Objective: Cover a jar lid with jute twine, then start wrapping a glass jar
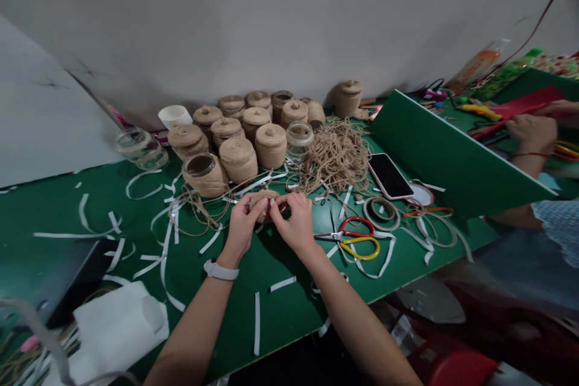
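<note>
Between my hands is a small round piece wound with jute twine (263, 195), probably a jar lid, with a bit of red at its near side. My left hand (243, 222) grips its left side with thumb and fingers. The fingertips of my right hand (295, 221) pinch at its right edge; exactly what they pinch is too small to make out. Just beyond stand several twine-wrapped jars (238, 160), some lidded and some open-topped. A loose heap of jute twine (339, 155) lies behind my right hand. Scissors (357, 239) with one red and one yellow handle rest to its right.
White tape strips (169, 241) litter the green table. A tape roll (381, 213) and phone (390, 176) lie right, before a green divider board (447, 163). Clear jars (142, 149) and paper cups (174, 116) stand at the back. A co-worker's hands (534, 132) are beyond the board.
</note>
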`<action>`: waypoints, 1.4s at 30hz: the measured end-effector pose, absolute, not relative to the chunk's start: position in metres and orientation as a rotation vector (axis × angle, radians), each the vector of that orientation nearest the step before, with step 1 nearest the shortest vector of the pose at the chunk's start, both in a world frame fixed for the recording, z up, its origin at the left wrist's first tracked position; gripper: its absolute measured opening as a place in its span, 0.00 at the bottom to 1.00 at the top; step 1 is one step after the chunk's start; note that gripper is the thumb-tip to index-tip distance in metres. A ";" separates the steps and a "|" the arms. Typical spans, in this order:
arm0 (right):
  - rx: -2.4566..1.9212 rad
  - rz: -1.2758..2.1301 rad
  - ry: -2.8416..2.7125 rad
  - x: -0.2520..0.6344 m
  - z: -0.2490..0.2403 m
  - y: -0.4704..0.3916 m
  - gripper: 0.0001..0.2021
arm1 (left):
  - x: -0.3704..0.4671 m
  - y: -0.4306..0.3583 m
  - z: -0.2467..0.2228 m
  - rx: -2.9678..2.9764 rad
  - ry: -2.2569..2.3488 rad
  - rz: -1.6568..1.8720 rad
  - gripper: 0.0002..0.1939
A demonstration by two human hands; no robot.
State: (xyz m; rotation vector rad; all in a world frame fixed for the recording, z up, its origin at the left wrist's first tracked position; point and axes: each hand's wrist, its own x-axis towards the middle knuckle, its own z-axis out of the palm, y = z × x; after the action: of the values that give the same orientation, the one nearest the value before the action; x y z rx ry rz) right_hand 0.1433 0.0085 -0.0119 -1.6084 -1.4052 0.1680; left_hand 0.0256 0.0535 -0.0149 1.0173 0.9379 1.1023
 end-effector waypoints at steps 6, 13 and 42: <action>-1.633 0.169 -1.401 0.143 -0.012 0.008 0.09 | 0.026 0.054 -0.017 1.007 0.961 1.109 0.13; -1.645 0.157 -1.365 0.142 -0.012 0.009 0.09 | 0.026 0.054 -0.017 0.990 0.917 1.099 0.12; -1.617 0.119 -1.358 0.151 -0.011 0.008 0.10 | 0.027 0.058 -0.014 0.798 0.899 1.113 0.17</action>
State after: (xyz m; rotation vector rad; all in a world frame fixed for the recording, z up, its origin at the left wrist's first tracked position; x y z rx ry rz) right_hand 0.1513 0.0082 -0.0113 -1.6173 -1.3576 0.1193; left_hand 0.0265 0.0577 -0.0136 0.7979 0.8993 1.1130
